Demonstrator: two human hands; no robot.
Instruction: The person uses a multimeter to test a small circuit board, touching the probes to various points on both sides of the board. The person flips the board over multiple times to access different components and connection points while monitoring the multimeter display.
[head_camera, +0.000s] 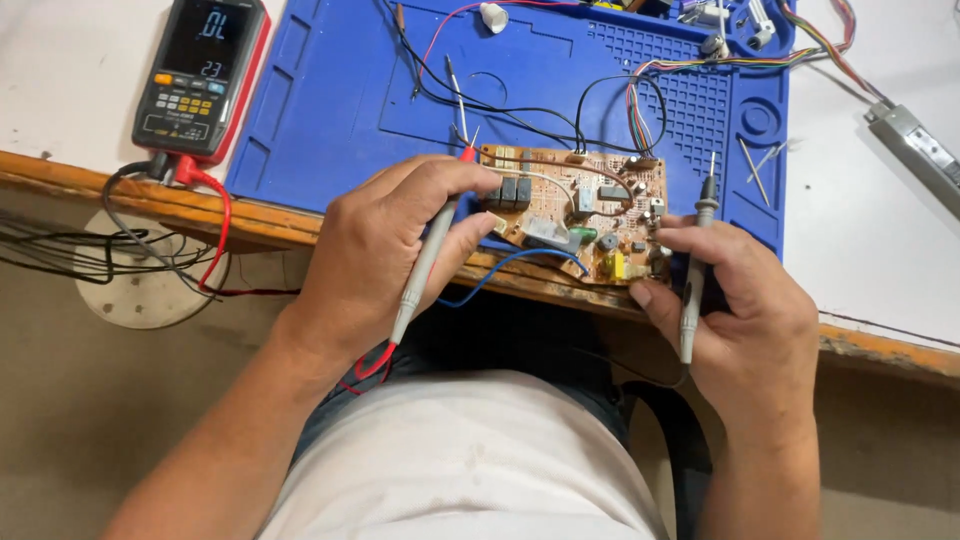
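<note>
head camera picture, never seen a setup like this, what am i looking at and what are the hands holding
This is one picture from a camera worn on a person's head, looking down at their own two bare hands at a workbench.

The left hand holds a grey test probe with a red tip, its point at the edge of a tan circuit board. The right hand holds a second grey probe with a black tip upright beside the board's right end. Both hands also steady the board.

The board lies on a blue work mat at the edge of the wooden bench. A handheld meter with a red casing sits at the top left, its red and black leads hanging over the edge. Coloured wires run from the board toward the top right.
</note>
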